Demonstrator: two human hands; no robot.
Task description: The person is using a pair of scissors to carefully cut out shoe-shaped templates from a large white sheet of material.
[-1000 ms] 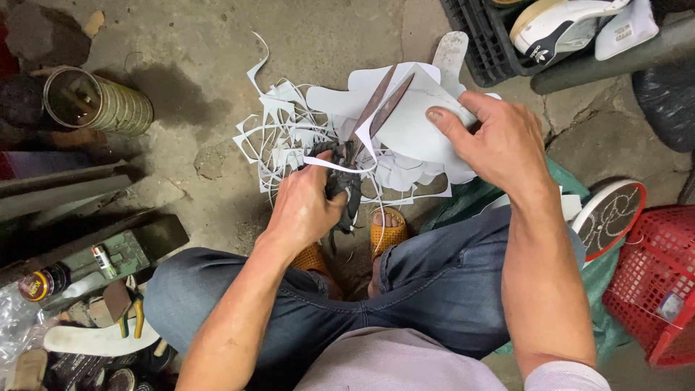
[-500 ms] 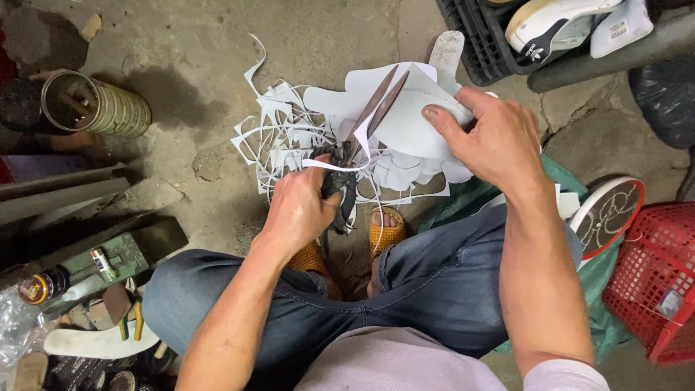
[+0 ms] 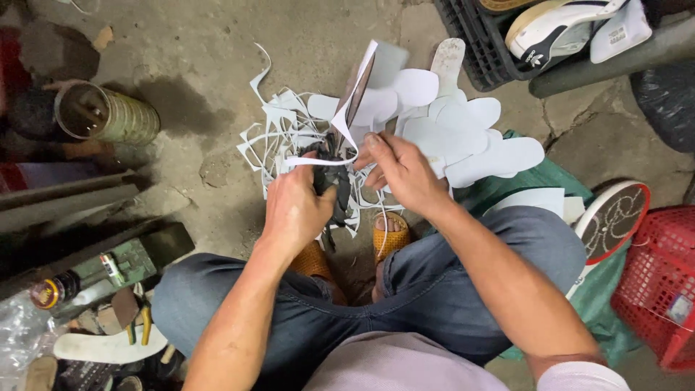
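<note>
The left hand point(image 3: 295, 206) is clenched round dark scissors point(image 3: 334, 156) whose blades point up and away, while the right hand point(image 3: 402, 172) pinches the lower edge of a white sheet point(image 3: 360, 87) held upright between the hands, just above the pile of white offcuts point(image 3: 289, 137) on the concrete floor point(image 3: 210, 51). I'd keep that sheet taut and turn it into the blades, not the blades round it; whether they're biting now I can't quite tell
</note>
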